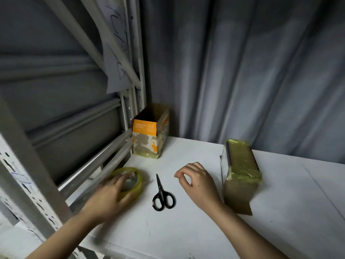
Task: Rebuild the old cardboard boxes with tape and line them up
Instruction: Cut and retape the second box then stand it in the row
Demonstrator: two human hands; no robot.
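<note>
Two boxes: an orange-and-brown cardboard box [150, 130] stands upright and open-topped at the back of the white table [280, 212], left of centre in the frame; a second box wrapped in yellowish tape [240, 172] lies at the right, well apart from the first.
Tape: a roll of yellowish tape [130, 179] lies flat at the lower left, near the table's left edge, beside a grey metal rack [33, 165].
Left hand: the left hand [110, 193] is blurred, its fingers laid over the roll's near rim; whether they curl round it, I cannot tell.
Right hand: the right hand [197, 181] hovers in the middle, fingers loosely curled, thumb and forefinger close together, holding nothing.
Scissors: black scissors [162, 195] lie closed between the two hands, tips pointing away.
Step in hand: seemingly setting down or picking up the roll.
Doing it well: keep the roll clear of the table edge; find the tape's loose end before lifting; leave the scissors within the right hand's reach.
Lining up: both boxes look taped; the right one needs standing upright beside the orange one.
</note>
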